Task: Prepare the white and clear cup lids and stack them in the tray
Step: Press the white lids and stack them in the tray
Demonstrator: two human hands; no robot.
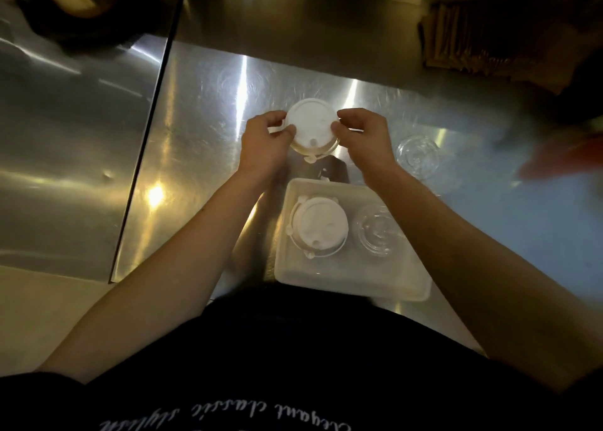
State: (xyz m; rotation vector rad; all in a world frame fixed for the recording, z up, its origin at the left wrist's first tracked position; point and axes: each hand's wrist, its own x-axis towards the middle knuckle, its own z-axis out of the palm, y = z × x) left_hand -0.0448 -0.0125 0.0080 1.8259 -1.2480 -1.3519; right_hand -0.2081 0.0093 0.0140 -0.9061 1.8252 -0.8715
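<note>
Right now both hands are up over the steel surface (202, 111), sharing one white lid (311, 127) between them. The left hand (266, 145) pinches its left rim and the right hand (362, 133) pinches its right rim, fingers (347, 117) curled narrow around the edge on each side. The lid faces flat side up toward the person, with a small round knob near its closer edge. Under it something clear shows at the closer rim, with a little white tab poking out; whether that is a second lid pressed against the first I cannot tell.

Just below the hands sits one white tray (352, 287), its long side running left to right. Inside it I count two piles: a white stack (318, 226) in the left half, flat side up, with small tabs sticking out at several points around the rim, and a clear stack (375, 231) in the right half, partly covered by the right forearm. How many lids each pile holds is too hard to make out.

On the bare surface to the right of the right hand lies one more clear lid (417, 153), well apart from the tray; a fainter clear ring seems to sit just nearer, though glare muddies it.

Further right a blurred reddish shape (561, 156) smears across the frame, unreadable. At the far right corner a brown bundle (470, 49) is cut off by the edge. A dark seam (153, 150) splits the steel on the left.
</note>
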